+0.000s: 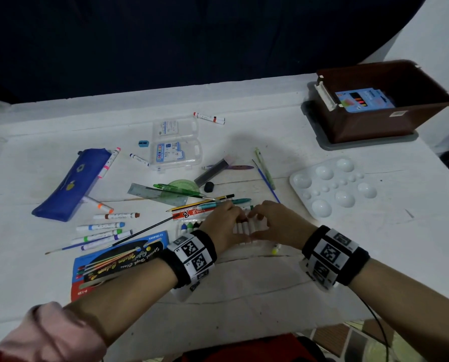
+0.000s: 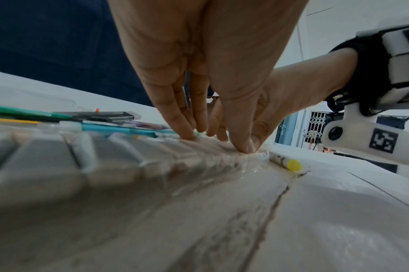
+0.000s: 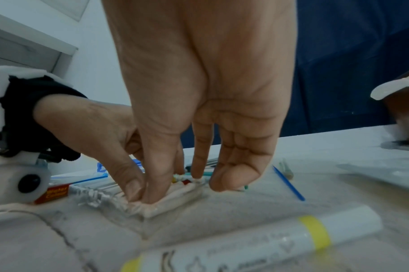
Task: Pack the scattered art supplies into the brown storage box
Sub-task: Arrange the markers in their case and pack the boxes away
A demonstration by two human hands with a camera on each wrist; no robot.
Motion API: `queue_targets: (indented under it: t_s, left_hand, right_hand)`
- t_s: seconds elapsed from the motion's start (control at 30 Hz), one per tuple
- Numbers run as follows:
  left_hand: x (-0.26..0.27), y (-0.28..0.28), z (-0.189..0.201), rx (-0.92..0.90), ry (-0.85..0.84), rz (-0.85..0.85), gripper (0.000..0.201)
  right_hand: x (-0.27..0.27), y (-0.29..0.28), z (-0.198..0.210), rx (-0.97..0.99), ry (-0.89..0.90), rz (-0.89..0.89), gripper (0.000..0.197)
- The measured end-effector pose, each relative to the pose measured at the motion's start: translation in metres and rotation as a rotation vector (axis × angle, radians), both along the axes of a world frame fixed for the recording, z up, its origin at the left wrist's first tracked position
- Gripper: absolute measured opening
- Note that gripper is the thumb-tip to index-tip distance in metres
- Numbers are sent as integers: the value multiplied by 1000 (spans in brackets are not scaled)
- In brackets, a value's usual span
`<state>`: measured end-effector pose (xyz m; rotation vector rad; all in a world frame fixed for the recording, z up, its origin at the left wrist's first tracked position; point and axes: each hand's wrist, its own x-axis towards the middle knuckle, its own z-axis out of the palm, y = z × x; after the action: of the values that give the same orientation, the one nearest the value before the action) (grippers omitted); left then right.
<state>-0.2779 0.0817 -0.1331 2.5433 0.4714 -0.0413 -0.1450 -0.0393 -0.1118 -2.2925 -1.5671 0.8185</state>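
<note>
Both hands meet over a clear tray of paint tubes (image 1: 246, 227) near the front middle of the white table (image 1: 244, 283). The left hand (image 1: 224, 223) and the right hand (image 1: 275, 224) each come down with thumb and fingers pinching the tray's thin plastic edge; in the left wrist view the left thumb (image 2: 245, 143) presses the crinkled corner, and in the right wrist view the right thumb (image 3: 157, 191) sits beside it on the same rim. A yellow-capped marker (image 1: 276, 249) lies just beside the tray, under the right wrist.

The brown box (image 1: 385, 121) stands at the far right corner on its grey lid (image 1: 369, 146), well apart from the hands, with a blue packet (image 1: 364, 101) already inside. A white palette (image 1: 334, 186) lies between box and hands.

The tabletop is painted white, scuffed and cracked, with a dark seam running along it in the wrist views. Loose markers, pencils, brushes, a ruler, a blue pouch (image 1: 69, 184), a clear case (image 1: 175, 145) and a colour-pencil pack (image 1: 119, 259) are strewn across its left and middle. A dark blue cloth (image 1: 166, 43) hangs behind the table; a white wall (image 1: 440, 35) rises at right.
</note>
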Motion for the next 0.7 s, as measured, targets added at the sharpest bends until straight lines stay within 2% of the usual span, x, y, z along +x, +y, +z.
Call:
queue_targets:
  t_s: [0.3,0.5,0.7]
  left_hand:
    - [-15,4,3,51,20,-18,55]
    - [-14,13,5,-29,-3,9,40]
    - [-13,8,5,-2,6,-24,38]
  right_hand:
    - [1,-5,0,-29,-82,8,46]
    - [3,-6,2,-34,-86,25,44]
    - [2,-3,0,-25,-106,21,43]
